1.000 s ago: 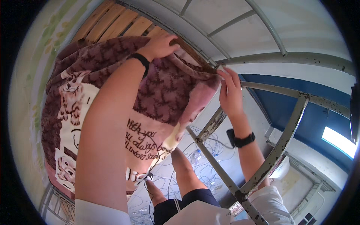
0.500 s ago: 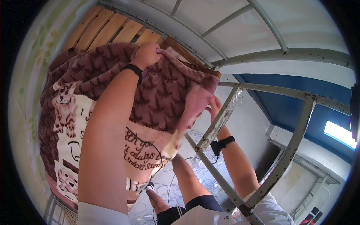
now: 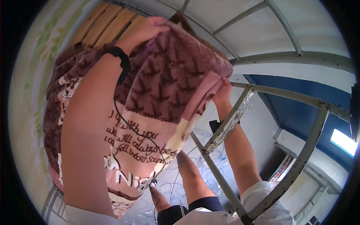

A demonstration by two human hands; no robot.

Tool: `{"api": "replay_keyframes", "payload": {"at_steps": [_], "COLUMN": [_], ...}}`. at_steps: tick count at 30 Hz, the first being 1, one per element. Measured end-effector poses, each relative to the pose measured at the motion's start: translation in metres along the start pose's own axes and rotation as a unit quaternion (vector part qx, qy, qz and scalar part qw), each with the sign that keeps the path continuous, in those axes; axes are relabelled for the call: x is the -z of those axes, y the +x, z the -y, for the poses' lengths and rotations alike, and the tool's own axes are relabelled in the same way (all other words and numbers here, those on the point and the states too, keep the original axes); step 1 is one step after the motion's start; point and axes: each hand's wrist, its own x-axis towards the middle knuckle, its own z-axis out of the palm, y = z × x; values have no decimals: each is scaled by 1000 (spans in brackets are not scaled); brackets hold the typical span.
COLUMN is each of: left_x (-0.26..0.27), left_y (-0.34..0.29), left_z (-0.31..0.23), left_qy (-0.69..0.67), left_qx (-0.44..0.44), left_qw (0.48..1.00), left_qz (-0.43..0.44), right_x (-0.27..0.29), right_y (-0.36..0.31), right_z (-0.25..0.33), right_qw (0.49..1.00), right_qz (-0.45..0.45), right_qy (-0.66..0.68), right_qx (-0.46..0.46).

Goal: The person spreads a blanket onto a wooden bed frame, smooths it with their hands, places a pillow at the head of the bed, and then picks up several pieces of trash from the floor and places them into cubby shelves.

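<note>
A pink and maroon fleece blanket (image 3: 165,93) with a cream band of printed lettering hangs in front of me, draped over my left forearm. My left hand (image 3: 144,32) is raised high and grips the blanket's upper edge near the wooden slats (image 3: 108,20). My right hand (image 3: 223,92) holds the blanket's right corner just beside a rusty metal bed-frame bar (image 3: 228,123). Both wrists wear black bands, and a thin black cable runs down my left arm.
A grey metal bunk frame (image 3: 300,58) with peeling paint crosses the right side. Below are my bare leg (image 3: 193,178) and foot on a floor strewn with thin blue wires (image 3: 210,150). A blue wall panel (image 3: 303,112) and a bright window (image 3: 343,140) lie to the right.
Both hands have shifted the blanket: my right hand dropped from the upper bar to the blanket's right corner, and the blanket now spreads further right across the view.
</note>
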Motion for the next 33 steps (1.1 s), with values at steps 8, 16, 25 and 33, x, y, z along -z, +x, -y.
{"api": "replay_keyframes", "payload": {"at_steps": [8, 16, 25, 33], "left_x": [-60, -71, -51, 48], "left_y": [-31, -292, -652, -764], "left_z": [-22, -47, -40, -10], "left_qy": [307, 331, 308, 359], "left_qx": [-50, 35, 307, 414], "left_qw": [939, 940, 900, 828], "left_qz": [-144, -81, -21, -120], "right_x": [33, 50, 123, 150], "right_y": [-2, -46, -139, -194], "right_z": [-30, -44, -129, -133], "right_qw": [970, 908, 901, 795], "right_qz": [-121, -192, -213, -378], "right_qy": [-207, -312, -373, -462], "right_qx": [32, 203, 60, -106]}}
